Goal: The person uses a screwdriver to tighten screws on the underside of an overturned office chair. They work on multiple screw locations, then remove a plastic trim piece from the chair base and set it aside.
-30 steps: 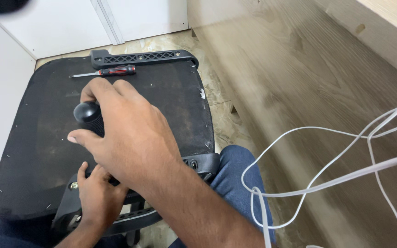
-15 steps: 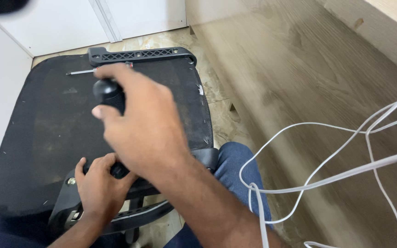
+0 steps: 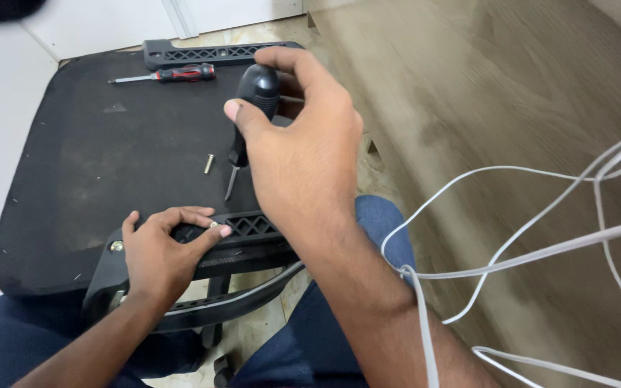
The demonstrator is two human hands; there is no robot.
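We lift the screwdriver (image 3: 251, 108) above the seat (image 3: 73, 187).
Right hand (image 3: 300, 154) grips its handle; left hand (image 3: 159, 251) clamps the near-edge bracket (image 3: 249, 228); a screw (image 3: 209, 164) lies on open seat.

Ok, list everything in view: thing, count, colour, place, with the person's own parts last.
seat pad: 1, black, upturned on the lap
armrest bracket: 1, black, at pad's near edge, under left hand
second bracket: 1, black, at pad's far edge
spare screwdriver: 1, red and black, lying on pad by far bracket
loose screw: 1, metal, on pad
cables: several, white, at right
floor: wood-look
left hand: 1, gripping near bracket
right hand: 1, holding black screwdriver, tip down above pad
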